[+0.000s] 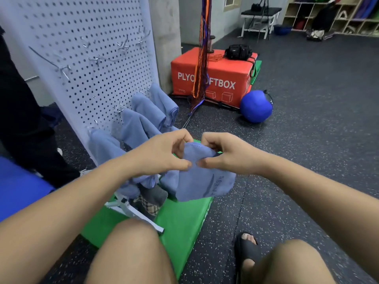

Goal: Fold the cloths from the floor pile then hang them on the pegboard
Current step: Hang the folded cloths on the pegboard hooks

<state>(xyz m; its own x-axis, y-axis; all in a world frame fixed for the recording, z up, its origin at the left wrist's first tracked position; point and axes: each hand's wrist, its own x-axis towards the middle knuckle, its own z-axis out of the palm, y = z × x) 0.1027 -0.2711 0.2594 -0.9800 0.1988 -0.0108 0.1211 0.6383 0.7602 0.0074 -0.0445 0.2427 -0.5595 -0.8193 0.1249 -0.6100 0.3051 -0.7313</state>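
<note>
both hands are up close together, thumbs almost touching. the left hand (pixel 162 152) has its fingers curled and pinches the top edge of a blue cloth (pixel 205 181). the right hand (pixel 225 154) pinches the same edge just beside it, so the cloth hangs down below both. under the left hand a heap of more cloths (pixel 141 179) sits on a green mat (pixel 180 218). beyond and left of the left hand, the pegboard (pixel 82 48) has a few folded cloths (pixel 135 126) hanging low on it.
</note>
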